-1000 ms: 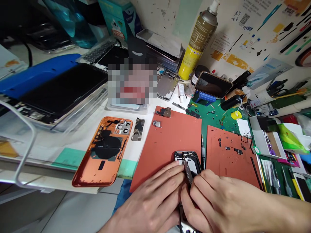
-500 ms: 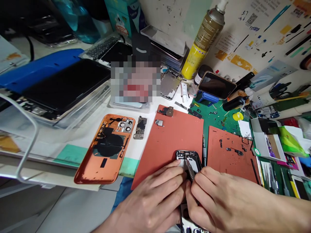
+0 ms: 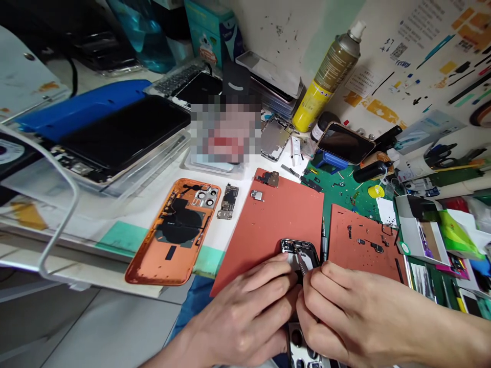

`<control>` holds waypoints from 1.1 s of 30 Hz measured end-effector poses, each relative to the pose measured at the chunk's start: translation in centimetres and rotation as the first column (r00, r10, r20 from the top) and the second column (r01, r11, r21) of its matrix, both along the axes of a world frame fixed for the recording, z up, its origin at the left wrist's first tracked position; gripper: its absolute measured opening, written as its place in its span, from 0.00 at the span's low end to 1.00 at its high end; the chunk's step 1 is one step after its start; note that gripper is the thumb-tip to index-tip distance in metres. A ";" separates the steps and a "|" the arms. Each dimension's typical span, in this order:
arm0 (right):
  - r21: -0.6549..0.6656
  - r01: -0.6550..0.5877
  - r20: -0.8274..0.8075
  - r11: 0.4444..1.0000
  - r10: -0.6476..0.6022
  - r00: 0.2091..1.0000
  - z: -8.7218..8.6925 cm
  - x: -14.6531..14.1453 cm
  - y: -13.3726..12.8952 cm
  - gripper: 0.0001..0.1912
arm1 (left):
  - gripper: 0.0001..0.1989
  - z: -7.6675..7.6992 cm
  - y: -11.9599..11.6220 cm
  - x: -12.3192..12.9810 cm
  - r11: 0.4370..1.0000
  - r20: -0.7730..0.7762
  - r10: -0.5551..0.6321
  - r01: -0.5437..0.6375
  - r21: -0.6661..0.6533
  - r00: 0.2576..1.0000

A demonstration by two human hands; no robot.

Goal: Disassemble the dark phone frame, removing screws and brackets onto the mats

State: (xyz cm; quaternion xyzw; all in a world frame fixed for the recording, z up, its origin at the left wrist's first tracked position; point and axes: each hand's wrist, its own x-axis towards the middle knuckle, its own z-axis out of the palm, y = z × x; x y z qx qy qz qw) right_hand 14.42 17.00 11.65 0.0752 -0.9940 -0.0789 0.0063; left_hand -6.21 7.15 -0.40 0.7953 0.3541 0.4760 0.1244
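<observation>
My right hand is closed around metal tweezers, whose tips reach the inside of an opened phone near its top edge. Fingers of my left hand are bent against the left side of that phone and grip it. Both hands hide most of its middle. Below them a pale surface with round dark shapes shows partly; I cannot tell what it is. Beneath the phone lies a red mat. A pen-like screwdriver rests just right of the phone.
Left of the mat lie an orange phone back housing and a logic board. Small parts sit on a second red mat. Behind are a spray can and a propped phone. A white cable hangs at left.
The view has shifted slightly, so most things appear farther right. My hands keep their hold on the phone and the tweezers, whose tips sit a little differently inside the phone.
</observation>
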 end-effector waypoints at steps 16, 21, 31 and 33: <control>0.005 -0.002 0.013 1.000 0.002 1.000 -0.3 0.5 -0.2 0.09 | 0.16 -0.4 -0.1 -0.1 1.000 -0.006 0.003 -0.003 -0.013 1.000; 0.016 0.024 0.006 1.000 -0.024 1.000 -0.2 0.7 -0.3 0.08 | 0.16 -0.4 -0.2 -0.1 1.000 -0.020 0.009 -0.009 -0.024 1.000; 0.003 -0.021 0.013 1.000 0.021 1.000 -0.5 0.8 -0.4 0.10 | 0.15 -0.2 -0.3 -0.2 0.999 -0.048 0.025 -0.027 -0.033 0.999; -0.003 -0.005 0.009 1.000 0.005 1.000 -0.6 0.8 -0.3 0.10 | 0.14 -0.2 -0.2 -0.2 0.999 -0.055 0.029 -0.030 -0.030 0.998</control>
